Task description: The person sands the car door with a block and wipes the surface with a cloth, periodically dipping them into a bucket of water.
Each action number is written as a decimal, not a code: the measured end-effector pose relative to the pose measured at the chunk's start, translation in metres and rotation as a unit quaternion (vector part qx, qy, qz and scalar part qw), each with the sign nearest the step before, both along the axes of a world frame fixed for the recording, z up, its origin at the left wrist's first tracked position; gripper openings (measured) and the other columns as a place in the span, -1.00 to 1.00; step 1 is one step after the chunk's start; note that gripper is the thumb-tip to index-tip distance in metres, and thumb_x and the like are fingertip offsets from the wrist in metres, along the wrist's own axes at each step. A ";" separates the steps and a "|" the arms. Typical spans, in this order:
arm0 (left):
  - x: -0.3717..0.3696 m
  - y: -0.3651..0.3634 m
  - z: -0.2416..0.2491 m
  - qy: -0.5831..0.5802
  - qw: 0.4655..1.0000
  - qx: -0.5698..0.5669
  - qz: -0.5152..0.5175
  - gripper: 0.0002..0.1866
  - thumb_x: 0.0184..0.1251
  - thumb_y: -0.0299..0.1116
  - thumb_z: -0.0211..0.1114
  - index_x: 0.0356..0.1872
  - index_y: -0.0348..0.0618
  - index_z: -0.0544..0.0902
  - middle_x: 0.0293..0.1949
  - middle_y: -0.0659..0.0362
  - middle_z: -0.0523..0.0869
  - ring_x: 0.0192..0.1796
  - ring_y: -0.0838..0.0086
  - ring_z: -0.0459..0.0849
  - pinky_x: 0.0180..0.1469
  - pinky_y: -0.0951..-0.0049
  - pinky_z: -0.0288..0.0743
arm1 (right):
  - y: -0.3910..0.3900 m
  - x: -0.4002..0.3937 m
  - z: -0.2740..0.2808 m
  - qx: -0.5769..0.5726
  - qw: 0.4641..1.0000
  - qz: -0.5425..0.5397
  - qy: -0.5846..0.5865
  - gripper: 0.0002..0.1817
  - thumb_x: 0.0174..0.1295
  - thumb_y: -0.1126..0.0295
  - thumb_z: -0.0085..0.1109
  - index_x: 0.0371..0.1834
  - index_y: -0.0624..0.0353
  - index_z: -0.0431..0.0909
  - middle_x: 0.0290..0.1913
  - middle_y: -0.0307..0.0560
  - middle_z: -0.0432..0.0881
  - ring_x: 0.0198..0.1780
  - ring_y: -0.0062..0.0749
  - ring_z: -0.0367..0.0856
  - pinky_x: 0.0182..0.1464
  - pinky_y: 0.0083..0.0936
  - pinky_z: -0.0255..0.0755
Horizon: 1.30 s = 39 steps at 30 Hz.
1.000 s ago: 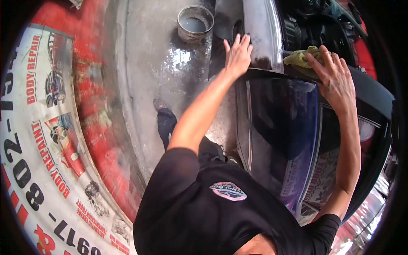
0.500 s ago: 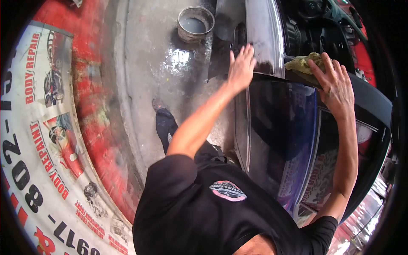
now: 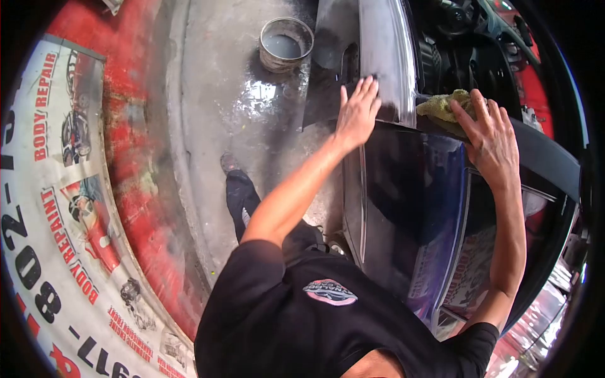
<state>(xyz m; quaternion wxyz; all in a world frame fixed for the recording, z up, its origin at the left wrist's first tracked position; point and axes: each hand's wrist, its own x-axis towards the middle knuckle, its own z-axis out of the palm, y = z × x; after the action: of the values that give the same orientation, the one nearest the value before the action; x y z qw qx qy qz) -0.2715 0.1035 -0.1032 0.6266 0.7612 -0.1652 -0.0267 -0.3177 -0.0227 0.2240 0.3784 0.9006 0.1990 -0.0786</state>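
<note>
My left hand lies with fingers stretched out on the edge of a car door, whose surface is patchy grey and whitish. It holds nothing that I can see. My right hand grips a crumpled yellowish cloth at the window opening, by the end of that door. The palm and the cloth's far side are hidden. Below both hands is a dark blue, glossy car panel with reflections in it.
A stained bucket with greyish liquid stands on the wet concrete floor. Along the left runs a red wall with a printed banner. A steering wheel shows inside the car.
The view has shifted slightly, so the bucket and door appear a little lower and further left. Both hands keep nearly the same places on the car, and the cloth stays in my right hand.
</note>
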 end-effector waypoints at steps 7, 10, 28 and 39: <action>0.067 -0.025 -0.008 -0.036 0.999 0.023 0.013 -0.37 0.77 -0.06 -0.04 0.63 -0.24 0.39 0.71 -0.04 0.30 0.76 0.04 0.17 0.72 -0.35 -0.17 | 0.001 0.001 0.000 0.005 1.000 0.000 -0.006 0.01 -0.17 0.56 0.63 0.52 -0.17 0.51 0.45 0.00 0.45 0.33 -0.03 0.55 0.37 -0.13 0.50; 0.012 -0.010 0.002 -0.037 0.999 -0.014 0.008 -0.36 0.75 -0.10 0.02 0.65 -0.28 0.35 0.70 -0.09 0.29 0.75 0.04 0.20 0.71 -0.40 -0.20 | 0.003 0.001 0.000 0.001 1.000 -0.028 0.007 0.02 -0.17 0.56 0.63 0.53 -0.17 0.50 0.45 0.00 0.45 0.33 -0.03 0.55 0.38 -0.12 0.50; 0.114 -0.021 -0.002 -0.023 0.998 0.060 0.014 -0.41 0.76 -0.07 -0.04 0.56 -0.25 0.47 0.67 0.02 0.37 0.73 0.03 0.22 0.67 -0.51 -0.12 | -0.002 0.003 -0.002 -0.007 0.999 -0.045 0.011 0.01 -0.11 0.58 0.59 0.55 -0.24 0.47 0.49 0.00 0.43 0.41 0.05 0.53 0.48 -0.05 0.47; 0.097 -0.016 -0.008 0.038 0.999 0.035 0.015 -0.43 0.76 -0.10 -0.01 0.60 -0.17 0.44 0.69 0.01 0.34 0.73 -0.06 0.19 0.66 -0.51 -0.12 | -0.004 0.004 -0.005 -0.011 0.999 -0.048 0.014 0.03 -0.10 0.60 0.58 0.57 -0.26 0.46 0.51 0.01 0.43 0.41 0.09 0.53 0.48 -0.02 0.46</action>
<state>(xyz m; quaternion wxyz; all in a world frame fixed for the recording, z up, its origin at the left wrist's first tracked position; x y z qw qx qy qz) -0.1749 0.0874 -0.1117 0.6059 0.7834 -0.1285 -0.0517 -0.3136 -0.0265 0.2188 0.3815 0.9035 0.1603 -0.1111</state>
